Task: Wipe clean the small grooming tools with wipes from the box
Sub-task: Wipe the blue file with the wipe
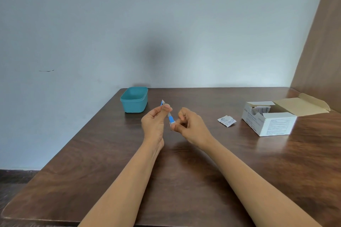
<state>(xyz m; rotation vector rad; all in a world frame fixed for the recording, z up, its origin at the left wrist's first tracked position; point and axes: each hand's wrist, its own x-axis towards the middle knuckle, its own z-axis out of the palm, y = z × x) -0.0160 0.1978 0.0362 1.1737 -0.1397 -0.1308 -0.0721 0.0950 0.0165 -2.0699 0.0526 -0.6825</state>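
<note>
1. The left grip (156, 116) pinches the blue tool (170, 117), tilted above the bench (110, 171), steadying it.
2. The right grip (186, 121) pinches its lower end (wipe unclear).
3. The wipe box (267, 123) stands open nearby.

A dark wood-grain table (92, 180) is set w/ its far edge against a pale blue-grey wall (110, 24). A teal plastic tub (134, 100), no lid, is placed near the table's far-left corner. A brown wood panel (321, 51) is seen at the right. A short dark mark (46, 70) is seen on the wall, left side. A dark floor strip (14, 177) is seen btm left.
</note>
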